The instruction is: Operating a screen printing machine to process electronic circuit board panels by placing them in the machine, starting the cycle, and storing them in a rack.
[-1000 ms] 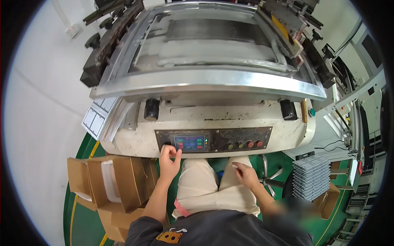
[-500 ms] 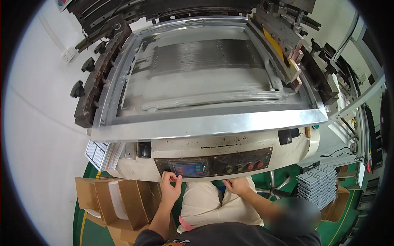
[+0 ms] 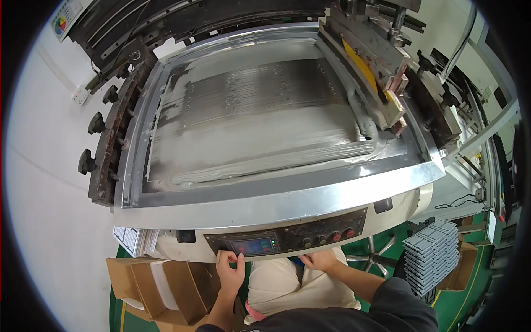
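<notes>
My left hand (image 3: 229, 272) is at the lower edge of a control panel (image 3: 321, 237), just under its small lit screen (image 3: 253, 246). Its thumb stands apart from the bent fingers, and nothing shows between them. To the right, below the panel, my right hand (image 3: 319, 260) is held over my lap with its fingers curled together. A bit of blue shows beside it; whether it grips anything is hidden. Above both hands lies a large silver screen-printing frame (image 3: 276, 200), its mesh smeared with grey paste (image 3: 265, 163). A squeegee assembly (image 3: 370, 72) stands at the mesh's right side.
Black clamp knobs (image 3: 87, 161) stick out on the frame's left. Open cardboard boxes (image 3: 182, 282) stand at lower left. A stack of grey trays (image 3: 432, 257) rises at lower right, near a stool base (image 3: 375, 258). Buttons (image 3: 336, 236) line the panel's right half.
The view has shifted and tilted. The printing frame now appears lower and closer to the control panel. Both hands stay in nearly the same places by the panel.
</notes>
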Tool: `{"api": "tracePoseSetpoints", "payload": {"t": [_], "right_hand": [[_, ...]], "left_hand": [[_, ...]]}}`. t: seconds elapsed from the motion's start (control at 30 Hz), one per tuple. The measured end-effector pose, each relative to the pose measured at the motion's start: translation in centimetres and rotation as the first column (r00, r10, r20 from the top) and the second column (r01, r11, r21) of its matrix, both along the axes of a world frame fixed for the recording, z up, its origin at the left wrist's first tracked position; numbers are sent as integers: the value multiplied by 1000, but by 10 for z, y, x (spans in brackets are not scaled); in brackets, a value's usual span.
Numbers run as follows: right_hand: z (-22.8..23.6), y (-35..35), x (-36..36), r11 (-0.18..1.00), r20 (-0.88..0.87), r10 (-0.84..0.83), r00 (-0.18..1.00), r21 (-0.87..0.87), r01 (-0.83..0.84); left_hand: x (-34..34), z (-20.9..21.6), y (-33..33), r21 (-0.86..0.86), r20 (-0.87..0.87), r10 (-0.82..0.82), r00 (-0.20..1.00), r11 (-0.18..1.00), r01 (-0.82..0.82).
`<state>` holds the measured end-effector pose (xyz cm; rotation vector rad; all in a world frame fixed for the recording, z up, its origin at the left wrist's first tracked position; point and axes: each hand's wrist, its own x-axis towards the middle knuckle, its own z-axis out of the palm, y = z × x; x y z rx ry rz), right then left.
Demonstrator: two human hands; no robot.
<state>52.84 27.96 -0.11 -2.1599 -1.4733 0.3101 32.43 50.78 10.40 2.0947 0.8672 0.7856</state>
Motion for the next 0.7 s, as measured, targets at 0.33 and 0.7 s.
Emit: {"api": "tracePoseSetpoints", "payload": {"t": [0.33,0.7], "right_hand": [[2,-7,-4,1000,-41,-10,999,-23,9],[-26,0,-1,995,-131,-103,986,-18,102]], "left_hand": [[-2,-2,-9,-45,-6,46,999,998,-46],[6,-5,3,-82,50,45,998,996,-40]]}}
